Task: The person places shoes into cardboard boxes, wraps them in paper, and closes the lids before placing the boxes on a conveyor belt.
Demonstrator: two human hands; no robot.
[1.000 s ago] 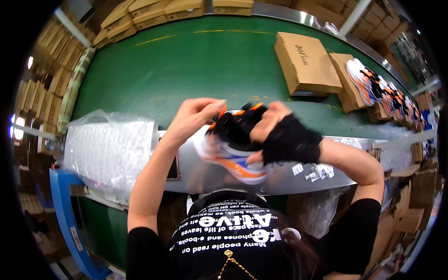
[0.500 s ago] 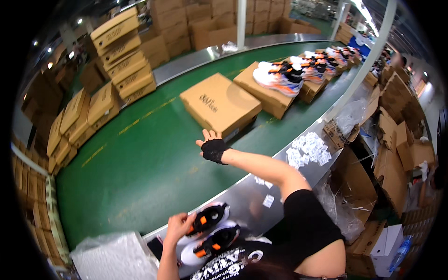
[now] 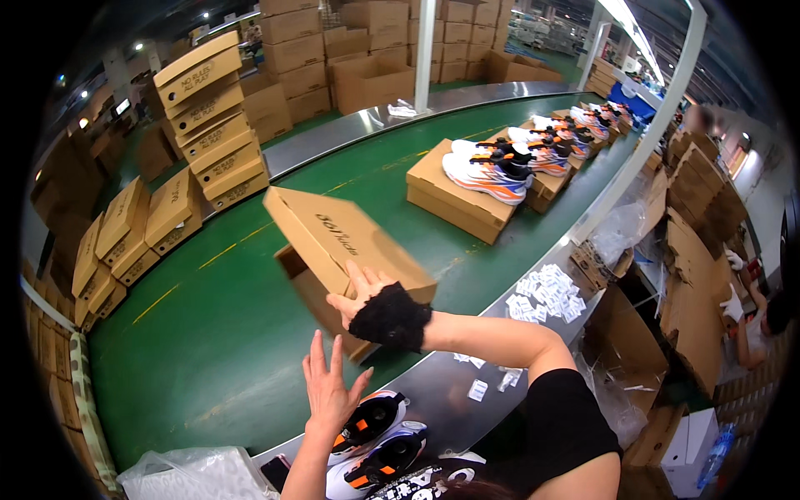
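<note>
On the green belt a brown shoebox [image 3: 308, 292] stands with its lid [image 3: 346, 233] tilted up, baring a dark gap along the left side. My right hand [image 3: 375, 304], in a black fingerless glove, lies against the lid's near edge with fingers stretched out. Whether the thumb reaches beneath the lid cannot be made out. Just left of it, my left hand [image 3: 329, 387] is raised, fingers spread and holding nothing. A pair of white, black and orange sneakers [image 3: 379, 446] sits below it on the metal ledge, partly covered by my left hand and wrist.
Other shoeboxes [image 3: 458, 196] carrying sneakers [image 3: 487, 171] line the belt at right. Stacked boxes [image 3: 212, 125] stand at far left. White paper slips [image 3: 546, 292] lie on the metal ledge [image 3: 450, 362]. A plastic-covered white stack [image 3: 196, 475] is at the near left; a post [image 3: 637, 154] rises at right.
My right hand has moved onto the shoebox, whose closed lid is now tilted up; the box has shifted left and nearer. My left hand has left the sneakers and risen, fingers spread.
</note>
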